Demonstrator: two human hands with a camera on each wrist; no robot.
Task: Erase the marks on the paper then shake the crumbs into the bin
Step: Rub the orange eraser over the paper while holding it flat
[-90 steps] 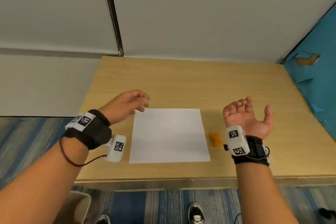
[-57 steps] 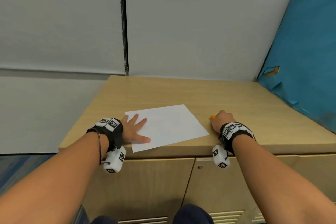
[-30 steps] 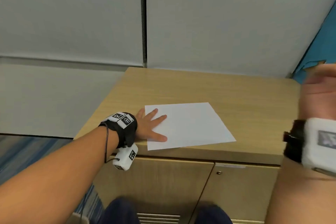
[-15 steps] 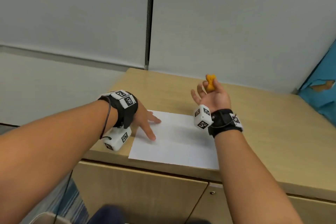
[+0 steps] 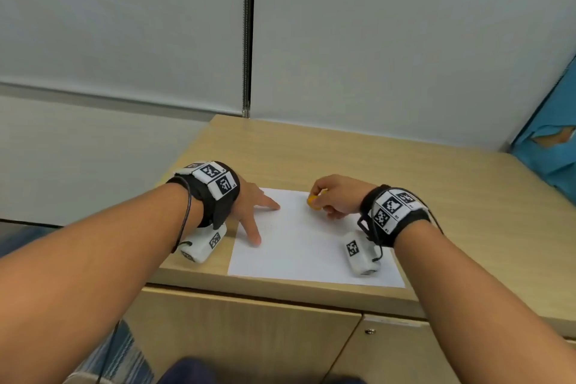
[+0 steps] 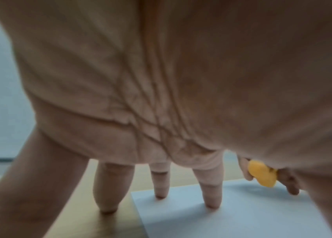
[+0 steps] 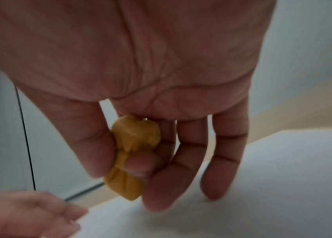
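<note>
Head view, item: paper (image 5: 311,243), white sheet flat on the table (image 5: 405,184) at its near edge, any marks too faint to place. Directly under the right grip; the sheet reaches left as far as the left grip.
Eraser (image 7: 129,159): orange, long axis steeply downward, lower end at or just above the sheet.
Right hand (image 5: 338,196): thumb and fingers pinching the eraser.
Left hand (image 5: 249,209): fingers spread straight, tips pressing the sheet's left part, pinning it.
Judgement: rubbing falls to the right grip.
</note>
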